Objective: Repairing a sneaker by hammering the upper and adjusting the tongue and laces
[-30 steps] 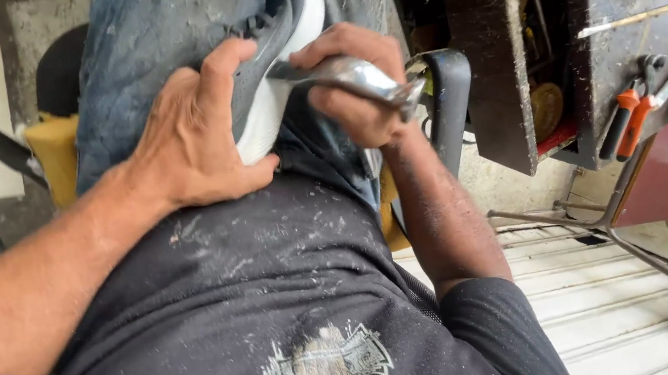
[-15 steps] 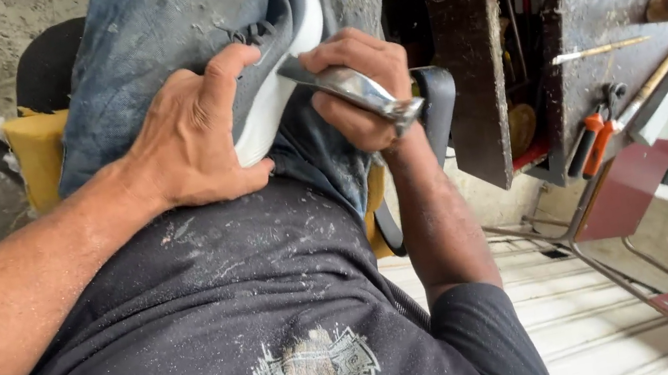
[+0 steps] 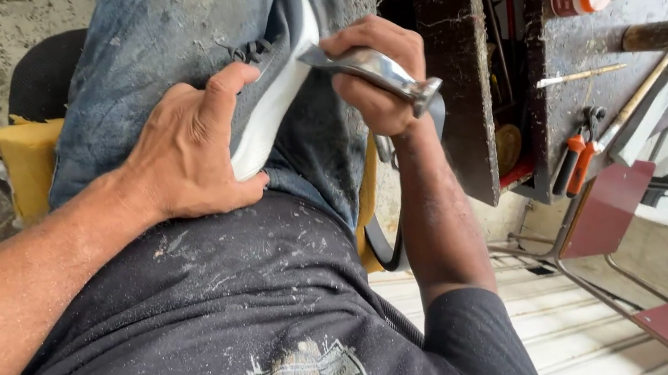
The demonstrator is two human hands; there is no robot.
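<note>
The left hand (image 3: 184, 154) presses a grey shoe (image 3: 268, 90) with a white sole against the person's lap, its grip clasping the upper; just right, the right hand (image 3: 374, 72) grips a metal tool (image 3: 374, 72) touching the sole's edge

The shoe (image 3: 270, 103) is showing a smooth white rubbery sole and soft grey cloth. The tool (image 3: 376, 72) is shining like bright metal. The jeans (image 3: 165, 44) are looking rough and dusty. The desk (image 3: 598, 35) is looking dark, scratched and matt.
</note>
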